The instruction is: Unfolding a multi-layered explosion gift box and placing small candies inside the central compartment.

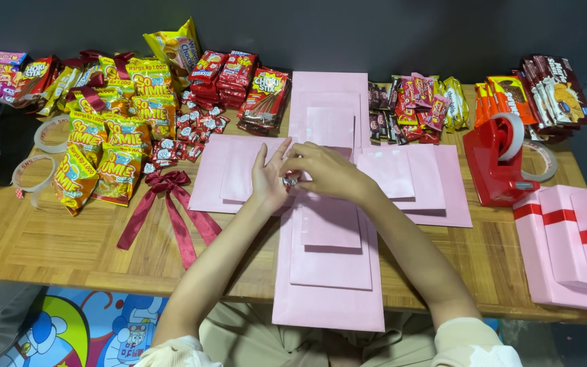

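Both hands meet over the middle of the unfolded pink box (327, 204), which lies flat in a cross on the bench (28, 238). The left hand (271, 178) and right hand (326, 171) each pinch a small wrapped candy (291, 181), their grip narrow, holding it right above the centre panel, with snack packets (113, 146) heaped within reach on the left.

At ten o'clock we see yellow-orange snack packets (103, 146) in overlapping rows, with small red-and-white candy wrappers (191, 132) beside them. At eleven o'clock lie stacked red wafer packs (239, 81). At one o'clock sit pink-and-yellow sachets (419, 105), and at two o'clock dark biscuit packs (555, 92).
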